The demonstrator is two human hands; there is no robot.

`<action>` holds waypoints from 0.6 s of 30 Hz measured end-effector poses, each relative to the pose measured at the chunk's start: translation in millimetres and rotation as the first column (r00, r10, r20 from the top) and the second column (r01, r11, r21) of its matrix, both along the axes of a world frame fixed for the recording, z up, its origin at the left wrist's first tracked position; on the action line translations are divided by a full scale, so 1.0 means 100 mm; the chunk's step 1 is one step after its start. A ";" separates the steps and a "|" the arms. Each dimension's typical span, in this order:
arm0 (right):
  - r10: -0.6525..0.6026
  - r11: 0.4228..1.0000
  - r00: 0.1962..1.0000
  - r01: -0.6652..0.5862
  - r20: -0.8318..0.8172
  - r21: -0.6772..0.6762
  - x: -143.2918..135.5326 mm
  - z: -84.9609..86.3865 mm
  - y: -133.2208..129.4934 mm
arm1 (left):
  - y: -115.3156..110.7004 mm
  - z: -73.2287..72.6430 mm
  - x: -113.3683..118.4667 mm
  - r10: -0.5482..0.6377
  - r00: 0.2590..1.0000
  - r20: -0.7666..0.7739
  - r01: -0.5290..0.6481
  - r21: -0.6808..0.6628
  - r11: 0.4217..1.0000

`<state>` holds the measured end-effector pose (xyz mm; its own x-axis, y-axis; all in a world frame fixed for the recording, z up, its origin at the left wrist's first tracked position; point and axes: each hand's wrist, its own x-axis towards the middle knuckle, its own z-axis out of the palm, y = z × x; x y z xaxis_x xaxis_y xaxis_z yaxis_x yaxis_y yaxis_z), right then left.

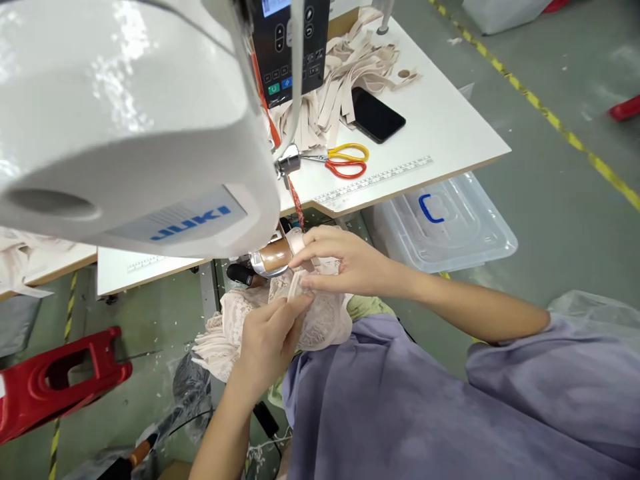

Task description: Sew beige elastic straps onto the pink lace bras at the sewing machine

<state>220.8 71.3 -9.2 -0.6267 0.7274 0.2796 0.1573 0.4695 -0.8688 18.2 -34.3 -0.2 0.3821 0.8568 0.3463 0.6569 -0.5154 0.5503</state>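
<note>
Cream lace fabric [327, 323] hangs over the lap below the white sewing machine [150, 133]. My left hand [273, 337] pinches a folded strip edge of this fabric between thumb and fingers. Just above and to the right, my right hand [350, 260] holds the fabric beside the machine's rounded metal sewing arm [275, 256], thumb close to the left hand's fingertips. The needle area is hidden behind the machine head. More pale gathered fabric [217, 347] hangs at the left of the lap.
On the white tabletop [440, 133] lie scissors [347, 160], a black phone [379, 115] and a pile of pale straps [345, 73]. A control panel [290, 53] stands behind the machine. A lidded clear box [445, 223] is under the table's right edge; a red plastic object [65, 380] is lower left.
</note>
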 end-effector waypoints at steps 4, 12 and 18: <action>0.058 0.983 0.998 -0.061 -0.021 -0.176 0.02 -0.01 -0.05 | -0.10 -0.02 0.05 0.008 1.000 -0.004 -0.008 -0.040 0.999; 0.058 0.986 0.987 -0.081 -0.151 -0.145 -0.01 -0.05 -0.21 | -0.21 -0.15 0.27 0.394 0.906 0.152 -0.249 -0.560 0.790; -0.070 0.836 0.976 -0.056 -0.208 -0.545 -0.08 -0.23 -0.30 | -0.15 -0.18 0.37 0.419 0.897 0.140 -0.304 -0.493 0.815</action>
<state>212.4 40.9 -32.2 -0.5928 0.8044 -0.0395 -0.0570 -0.0909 -0.9942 55.6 -49.4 -18.6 -0.0287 0.9970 -0.0714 0.5691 0.0750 0.8189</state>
